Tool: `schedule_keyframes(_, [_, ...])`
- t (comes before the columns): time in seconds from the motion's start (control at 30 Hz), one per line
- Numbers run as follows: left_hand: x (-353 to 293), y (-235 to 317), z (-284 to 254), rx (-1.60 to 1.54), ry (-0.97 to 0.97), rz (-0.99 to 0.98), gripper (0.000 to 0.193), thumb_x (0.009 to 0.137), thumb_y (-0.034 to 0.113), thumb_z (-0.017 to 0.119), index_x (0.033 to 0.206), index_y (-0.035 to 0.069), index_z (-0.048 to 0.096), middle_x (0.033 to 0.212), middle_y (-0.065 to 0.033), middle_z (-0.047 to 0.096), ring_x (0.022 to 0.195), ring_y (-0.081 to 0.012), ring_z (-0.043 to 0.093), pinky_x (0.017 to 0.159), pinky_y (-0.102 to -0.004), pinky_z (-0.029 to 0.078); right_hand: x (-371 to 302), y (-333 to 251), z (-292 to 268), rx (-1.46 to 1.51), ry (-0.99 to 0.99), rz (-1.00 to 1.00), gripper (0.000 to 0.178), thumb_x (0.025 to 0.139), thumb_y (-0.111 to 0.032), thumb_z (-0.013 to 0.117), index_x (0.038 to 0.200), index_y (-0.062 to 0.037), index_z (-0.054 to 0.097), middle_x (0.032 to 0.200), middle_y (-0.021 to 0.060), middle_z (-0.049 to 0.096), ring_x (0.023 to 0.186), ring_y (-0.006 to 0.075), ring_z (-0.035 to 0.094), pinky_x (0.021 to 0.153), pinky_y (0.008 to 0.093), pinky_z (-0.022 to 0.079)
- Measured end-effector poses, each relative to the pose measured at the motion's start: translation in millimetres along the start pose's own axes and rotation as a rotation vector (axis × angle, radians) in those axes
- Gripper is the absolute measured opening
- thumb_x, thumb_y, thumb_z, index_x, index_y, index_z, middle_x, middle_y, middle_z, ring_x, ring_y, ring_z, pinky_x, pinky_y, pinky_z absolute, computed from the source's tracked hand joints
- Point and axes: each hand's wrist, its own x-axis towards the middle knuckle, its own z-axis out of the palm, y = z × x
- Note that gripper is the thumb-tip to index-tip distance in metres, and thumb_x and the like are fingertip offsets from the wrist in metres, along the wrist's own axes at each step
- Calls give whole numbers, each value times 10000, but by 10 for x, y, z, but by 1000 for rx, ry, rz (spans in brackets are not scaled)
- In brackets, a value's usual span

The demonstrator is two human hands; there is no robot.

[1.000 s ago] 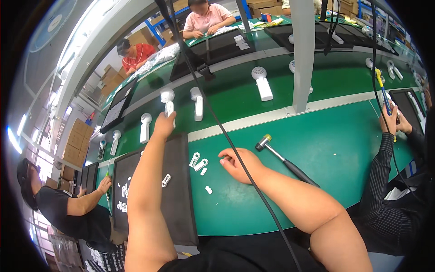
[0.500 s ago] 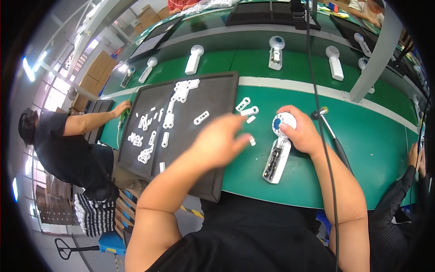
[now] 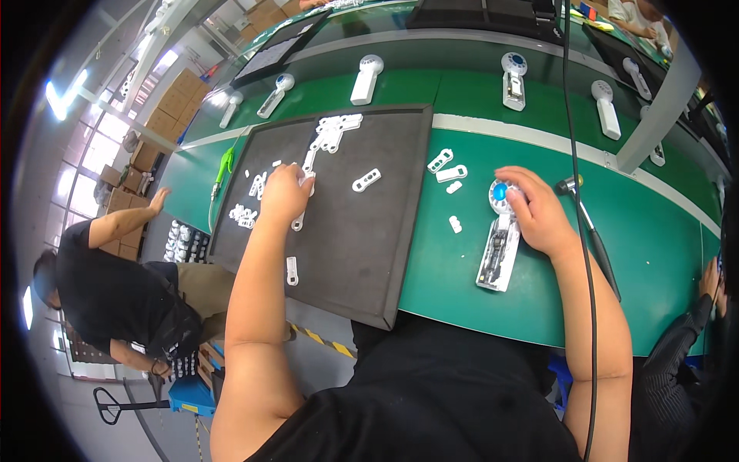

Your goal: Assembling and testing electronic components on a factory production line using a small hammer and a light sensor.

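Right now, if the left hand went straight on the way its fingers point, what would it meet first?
Probably a white plastic piece lying just ahead of the left hand on the black tray; how high the hand sits is hard to judge.

I am remotely viewing the tray (image 3: 362,246) lying left on the bench (image 3: 439,285), small parts (image 3: 331,135) resting in it, and the right hand (image 3: 540,214) holding the fan (image 3: 500,250) to its right, loose pieces (image 3: 452,174) lying between. A hammer (image 3: 603,258) is lying right of the fan; other fans (image 3: 367,81) are lying behind, beyond the rail (image 3: 493,128).
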Motion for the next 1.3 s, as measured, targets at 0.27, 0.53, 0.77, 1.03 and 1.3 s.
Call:
schedule_keyframes(0.27, [-144,51,77,-107,53,62,200,955,196,776,991,5,729,1104,-179,705,1062,-398,681,928,-483,546,48,20,20,13,57,-8,296,1053,-117,584,1310,1,669,1385,183,679,1308,357,635,1143,414,476])
schedule_keyframes(0.53, [-558,857,-345,-420,192,456,98,884,14,791,945,13,715,1021,-142,697,995,-356,687,876,-432,557,-85,-285,-74,95,202,-10,286,1024,-136,687,1279,-6,682,1418,149,680,1277,282,660,1117,414,504])
schedule_keyframes(0.77, [-915,1912,-351,-781,372,1079,269,709,-64,825,939,44,738,983,-104,715,879,-319,716,772,-429,582,-151,-631,235,1147,-220,138,446,976,-221,809,1333,-19,634,1341,142,680,1202,209,670,1075,390,541])
schedule_keyframes(1.03, [-891,2246,-150,-892,454,1165,310,651,-82,810,926,37,732,969,-90,705,847,-305,702,730,-417,565,-268,-627,-64,1028,-212,283,481,941,-207,830,1322,-13,611,1420,171,634,1250,230,658,1126,419,521])
schedule_keyframes(1.3, [-945,2367,39,-901,296,1119,393,690,-18,854,1054,47,722,1096,-113,700,995,-339,687,841,-445,562,-430,-599,-152,739,11,141,539,858,-113,868,1314,6,606,1393,162,663,1223,222,674,1126,411,524])
